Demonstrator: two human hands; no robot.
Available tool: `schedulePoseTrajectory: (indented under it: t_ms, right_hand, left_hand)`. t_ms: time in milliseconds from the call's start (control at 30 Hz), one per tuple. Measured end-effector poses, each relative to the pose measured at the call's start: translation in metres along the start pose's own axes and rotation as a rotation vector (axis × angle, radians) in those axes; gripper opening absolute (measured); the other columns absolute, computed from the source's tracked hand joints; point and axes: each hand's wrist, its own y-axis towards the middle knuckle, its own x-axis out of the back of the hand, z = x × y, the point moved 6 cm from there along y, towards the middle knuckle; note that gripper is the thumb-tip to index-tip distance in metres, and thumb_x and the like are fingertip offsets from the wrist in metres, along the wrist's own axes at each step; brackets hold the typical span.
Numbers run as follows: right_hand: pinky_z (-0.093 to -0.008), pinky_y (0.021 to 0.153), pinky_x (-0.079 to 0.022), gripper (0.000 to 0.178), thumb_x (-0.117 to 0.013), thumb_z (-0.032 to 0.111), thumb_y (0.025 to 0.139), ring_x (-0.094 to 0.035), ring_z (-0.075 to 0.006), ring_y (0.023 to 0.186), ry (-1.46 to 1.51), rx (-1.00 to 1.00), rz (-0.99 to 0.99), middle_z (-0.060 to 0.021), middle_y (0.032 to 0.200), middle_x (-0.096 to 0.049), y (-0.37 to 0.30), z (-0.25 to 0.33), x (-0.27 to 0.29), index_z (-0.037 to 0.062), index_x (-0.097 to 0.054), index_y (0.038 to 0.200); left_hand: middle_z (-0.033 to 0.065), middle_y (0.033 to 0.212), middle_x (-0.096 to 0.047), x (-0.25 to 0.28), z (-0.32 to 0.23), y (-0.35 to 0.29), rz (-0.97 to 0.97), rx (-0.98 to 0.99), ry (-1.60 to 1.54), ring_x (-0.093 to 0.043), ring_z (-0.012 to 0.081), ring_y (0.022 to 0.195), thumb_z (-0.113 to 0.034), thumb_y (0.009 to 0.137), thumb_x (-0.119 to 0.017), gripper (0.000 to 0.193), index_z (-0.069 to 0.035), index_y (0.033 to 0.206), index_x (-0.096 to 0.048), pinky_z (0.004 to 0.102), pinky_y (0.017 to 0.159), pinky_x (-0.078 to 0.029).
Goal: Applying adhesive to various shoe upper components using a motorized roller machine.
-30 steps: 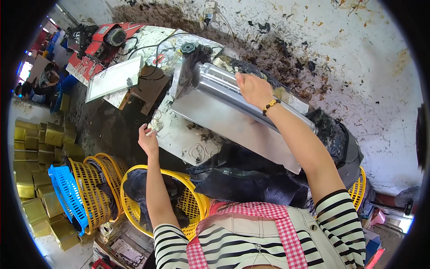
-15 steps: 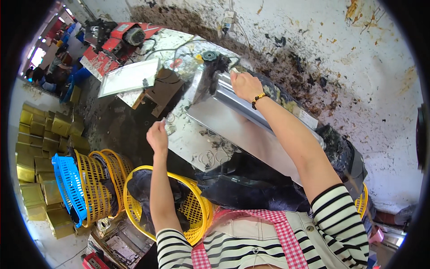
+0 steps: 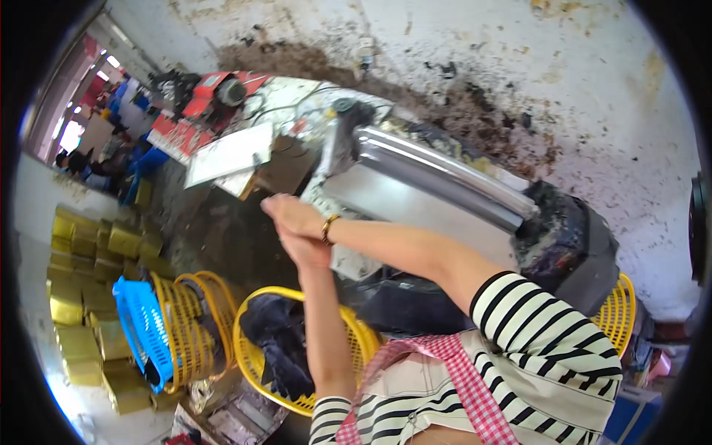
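In the head view, the right hand (image 3: 293,213) was laid across the left hand (image 3: 308,251); because the fingers were overlapped and blurred, neither the opening of each hand nor anything held between them could be told. The sloping metal plate (image 3: 400,196), set below the shiny metal roller (image 3: 449,169), was positioned near the hands, while a yellow basket (image 3: 362,347) of dark material (image 3: 276,341) was crossed by the left forearm.
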Motion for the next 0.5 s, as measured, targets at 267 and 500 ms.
schedulePoseTrajectory:
  t_ms: [267, 500]
  right_hand:
    - [-0.0507, 0.09, -0.047, 0.035, -0.043, 0.034, 0.091, -0.046, -0.0373, 0.124, -0.339, 0.104, 0.1, -0.0152, 0.119, -0.057, 0.01, -0.009, -0.036, 0.0058, -0.057, 0.107]
    - [-0.0428, 0.083, -0.048, 0.04, -0.036, 0.036, 0.096, -0.064, -0.0317, 0.096, -0.437, 0.483, 0.44, -0.0163, 0.088, -0.068, 0.041, -0.061, -0.048, 0.003, -0.058, 0.093]
  left_hand:
    - [0.0058, 0.143, -0.044, -0.037, 0.001, -0.063, -0.196, 0.313, -0.348, -0.041, 0.0257, 0.13, -0.067, 0.092, -0.029, 0.073, -0.013, 0.14, -0.042, 0.0424, 0.111, -0.027]
    - [0.0017, 0.115, -0.061, -0.006, -0.02, -0.053, -0.21, 0.303, 0.856, -0.056, 0.0163, 0.109, -0.057, 0.1, -0.021, 0.061, -0.011, 0.114, -0.058, 0.0315, 0.089, -0.046]
